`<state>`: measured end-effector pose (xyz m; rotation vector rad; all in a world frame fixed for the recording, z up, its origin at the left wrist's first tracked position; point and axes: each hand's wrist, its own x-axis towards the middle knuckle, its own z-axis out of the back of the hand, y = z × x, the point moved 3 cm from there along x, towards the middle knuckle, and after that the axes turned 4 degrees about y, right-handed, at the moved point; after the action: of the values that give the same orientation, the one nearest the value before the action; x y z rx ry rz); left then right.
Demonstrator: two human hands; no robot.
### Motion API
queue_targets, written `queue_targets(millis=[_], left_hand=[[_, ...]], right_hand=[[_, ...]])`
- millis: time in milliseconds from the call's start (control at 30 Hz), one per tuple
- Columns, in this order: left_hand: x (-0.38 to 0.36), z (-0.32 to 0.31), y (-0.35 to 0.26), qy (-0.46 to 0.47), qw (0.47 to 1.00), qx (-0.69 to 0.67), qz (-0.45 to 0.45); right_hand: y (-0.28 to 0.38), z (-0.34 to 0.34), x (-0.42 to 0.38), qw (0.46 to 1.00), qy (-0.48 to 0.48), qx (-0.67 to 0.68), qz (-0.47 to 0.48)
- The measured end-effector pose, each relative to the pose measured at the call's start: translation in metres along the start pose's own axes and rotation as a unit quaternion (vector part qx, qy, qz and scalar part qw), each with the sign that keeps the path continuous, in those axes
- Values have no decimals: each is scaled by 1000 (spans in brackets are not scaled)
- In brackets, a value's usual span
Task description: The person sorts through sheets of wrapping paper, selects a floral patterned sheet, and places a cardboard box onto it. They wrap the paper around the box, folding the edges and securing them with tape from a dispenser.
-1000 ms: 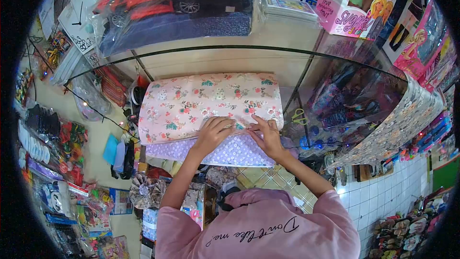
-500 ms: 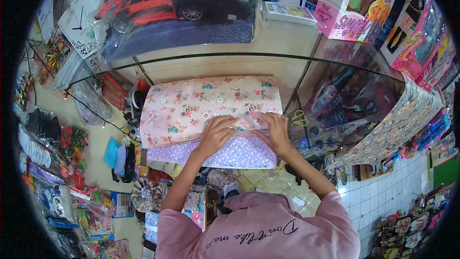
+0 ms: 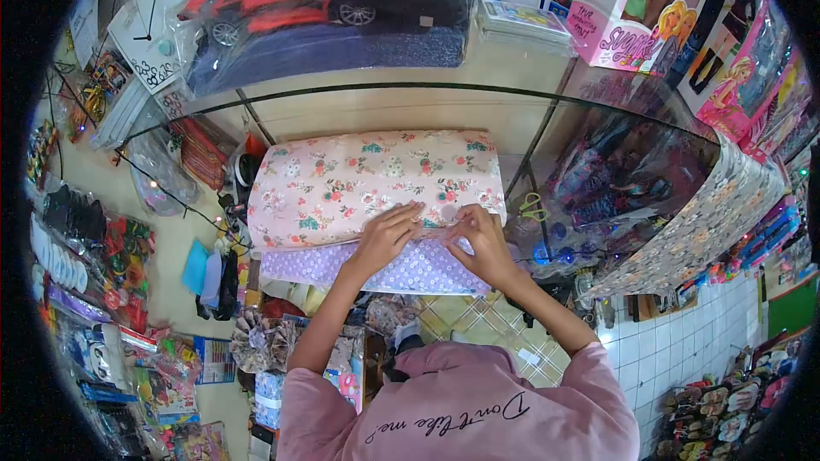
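Observation:
A pink floral wrapping paper [image 3: 376,172] lies curved over a broad bundle, its near edge folded down over a purple flowered sheet [image 3: 367,271]. My left hand [image 3: 389,235] rests on the pink paper near that edge, with fingers stretched out and pressing down. Just to its right, my right hand [image 3: 483,248] has its fingers bent, thumb and fingertips pinching at the paper's edge. What lies under the paper is hidden.
Green-handled scissors [image 3: 533,207] lie right of the bundle. A glass shelf edge [image 3: 410,85] runs behind it, with a bagged toy car [image 3: 282,2] and doll boxes [image 3: 636,8] above. Grey floral paper [image 3: 692,226] drapes at the right. Packaged goods [image 3: 128,277] hang at the left.
My right hand's fingers have curled in and pulled slightly left, toward the near edge of the paper. My left hand stays in nearly the same spot. The view has tilted a little.

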<state>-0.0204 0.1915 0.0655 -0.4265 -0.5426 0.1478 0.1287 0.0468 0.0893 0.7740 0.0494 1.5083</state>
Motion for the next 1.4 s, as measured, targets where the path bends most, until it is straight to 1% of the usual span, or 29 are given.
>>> queue_targets(millis=[167,267,367,467,667,767,967,1067,1267,1400], left_hand=[[0,0,4,23,1000,-12,6],[0,-1,5,15,1000,-20,16],[0,-2,8,26,1000,0,3],[0,-2,9,28,1000,-9,5],[-1,0,8,25,1000,-10,5],[0,1,7,25,1000,-10,-5],[0,0,8,28,1000,-2,-6],[-1,-1,9,26,1000,-7,-3],[-2,-4,12,32,999,-12,-6],[-2,-1,8,39,999,-10,-8]], right_hand=[[2,-7,9,998,-32,-50,23],[0,-13,11,997,-39,-56,36],[0,-12,12,996,-23,-85,32],[0,-11,15,993,-44,-103,48],[-4,-15,15,994,-47,-96,33],[-3,-16,13,992,-67,-97,40],[-5,-20,12,991,-77,-104,28],[0,-18,12,990,-94,-106,18],[-1,-22,10,977,-156,-143,32],[-2,-23,8,973,-163,-163,24]])
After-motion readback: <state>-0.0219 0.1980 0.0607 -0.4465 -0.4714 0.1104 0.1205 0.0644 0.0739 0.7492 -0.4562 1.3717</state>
